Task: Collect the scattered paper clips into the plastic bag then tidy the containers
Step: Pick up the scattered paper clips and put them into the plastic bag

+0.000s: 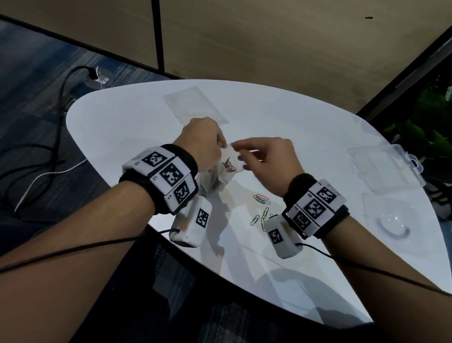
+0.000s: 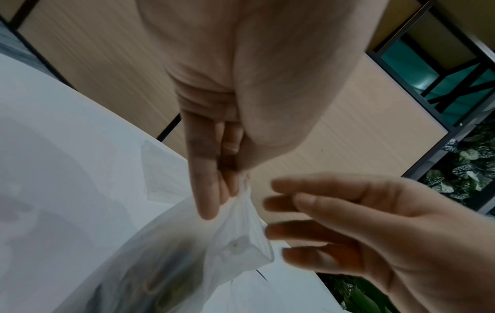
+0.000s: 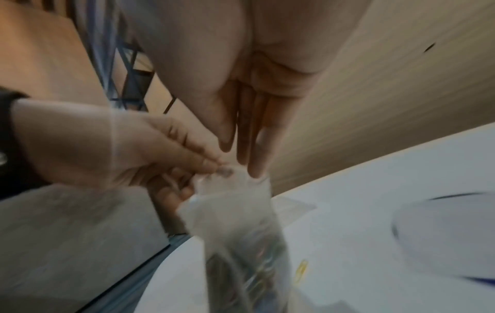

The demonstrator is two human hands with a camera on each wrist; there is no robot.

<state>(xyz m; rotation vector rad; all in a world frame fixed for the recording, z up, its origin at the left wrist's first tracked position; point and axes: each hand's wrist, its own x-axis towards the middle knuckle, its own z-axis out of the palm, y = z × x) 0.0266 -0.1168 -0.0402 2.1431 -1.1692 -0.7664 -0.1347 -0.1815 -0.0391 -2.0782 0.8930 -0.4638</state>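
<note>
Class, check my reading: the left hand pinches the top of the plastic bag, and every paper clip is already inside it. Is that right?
Not quite. The left hand does pinch the plastic bag at its top, but the head view shows several paper clips lying loose on the table near the right wrist.

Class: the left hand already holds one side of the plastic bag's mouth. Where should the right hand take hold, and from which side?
Judged best: the free top edge of the plastic bag, opposite the left hand, approached from the right. The right hand sits there with fingers extended, and the limp mouth needs two opposed pinches to open.
</note>
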